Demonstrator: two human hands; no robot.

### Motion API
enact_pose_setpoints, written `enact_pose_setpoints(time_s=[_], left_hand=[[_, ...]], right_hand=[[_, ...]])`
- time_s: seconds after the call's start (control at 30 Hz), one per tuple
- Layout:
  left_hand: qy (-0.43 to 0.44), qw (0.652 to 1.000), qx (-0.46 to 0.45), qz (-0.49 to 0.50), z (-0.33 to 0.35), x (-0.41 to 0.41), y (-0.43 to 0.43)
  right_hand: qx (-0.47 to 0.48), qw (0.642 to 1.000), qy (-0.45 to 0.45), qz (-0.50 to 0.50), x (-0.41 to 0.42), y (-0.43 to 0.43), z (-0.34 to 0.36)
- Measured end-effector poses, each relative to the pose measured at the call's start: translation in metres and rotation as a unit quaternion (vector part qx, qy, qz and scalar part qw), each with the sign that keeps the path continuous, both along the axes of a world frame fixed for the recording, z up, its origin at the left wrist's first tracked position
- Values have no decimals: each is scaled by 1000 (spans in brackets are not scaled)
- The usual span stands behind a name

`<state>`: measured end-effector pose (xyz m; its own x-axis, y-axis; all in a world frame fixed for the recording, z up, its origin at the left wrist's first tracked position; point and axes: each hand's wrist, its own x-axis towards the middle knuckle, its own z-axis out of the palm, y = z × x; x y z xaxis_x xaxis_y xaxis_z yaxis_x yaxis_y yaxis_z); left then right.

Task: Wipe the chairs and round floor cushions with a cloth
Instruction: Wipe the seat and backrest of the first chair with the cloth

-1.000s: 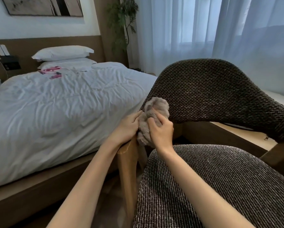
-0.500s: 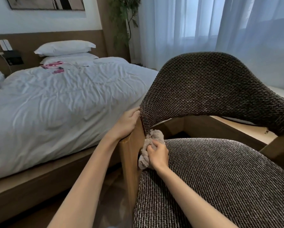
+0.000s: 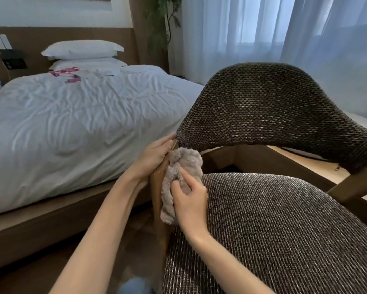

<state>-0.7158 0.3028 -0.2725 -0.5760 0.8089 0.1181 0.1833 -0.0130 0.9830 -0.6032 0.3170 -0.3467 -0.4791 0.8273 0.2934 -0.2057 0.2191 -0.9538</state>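
Observation:
A chair with dark woven upholstery fills the right side: its curved backrest (image 3: 274,107) above, its seat (image 3: 274,230) below, on a wooden frame. My right hand (image 3: 190,200) grips a fluffy grey cloth (image 3: 182,166) and holds it against the wooden upright post (image 3: 157,187) at the chair's left side, between seat and backrest. My left hand (image 3: 155,155) holds the same post from the outer side, fingers curled round its top just under the backrest's corner. No round floor cushion is in view.
A bed (image 3: 82,124) with a crumpled white duvet and two pillows (image 3: 82,49) stands close on the left, its wooden base (image 3: 51,219) beside the chair. Sheer curtains (image 3: 284,28) and a plant (image 3: 163,24) lie behind. Dark floor shows between bed and chair.
My right hand slid the cloth down the post from the backrest's corner to the seat edge, then came partway back up. My left hand stayed on the post.

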Motion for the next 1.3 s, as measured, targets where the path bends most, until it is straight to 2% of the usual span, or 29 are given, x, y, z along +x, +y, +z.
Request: enact_pose_setpoints(time_s=[0.17, 0.37, 0.5, 0.6, 0.7, 0.83, 0.97, 1.03, 1.17, 1.23, 1.3], left_hand=[[-28, 999, 20, 4, -5, 2, -10], [-60, 997, 44, -14, -7, 7, -16], [-79, 996, 48, 9, -6, 9, -15], [-15, 999, 11, 33, -3, 9, -13], [-10, 999, 8, 42, -3, 11, -15], [-28, 999, 11, 39, -3, 11, -15], [-38, 998, 11, 40, -3, 12, -16], [-39, 998, 10, 40, -4, 12, -17], [-63, 998, 14, 28, -3, 11, -16], [-83, 996, 27, 18, -4, 12, -15], [-79, 996, 38, 16, -5, 11, -14]], right_hand=[[-22, 998, -55, 2, 12, -9, -26], [35, 998, 23, -42, -12, 9, 36], [44, 997, 48, -39, 0, -14, 27], [2, 998, 45, -36, 10, -42, -7], [-53, 997, 16, -58, 12, -48, -30], [-106, 993, -46, -27, 17, -43, -46], [-88, 992, -81, -29, 20, -44, -47], [-72, 995, -68, -32, 19, -43, -39], [19, 999, -7, -47, 2, -24, 1], [23, 998, 15, -57, -12, -5, 23], [7, 997, -2, -77, -22, 16, 34]])
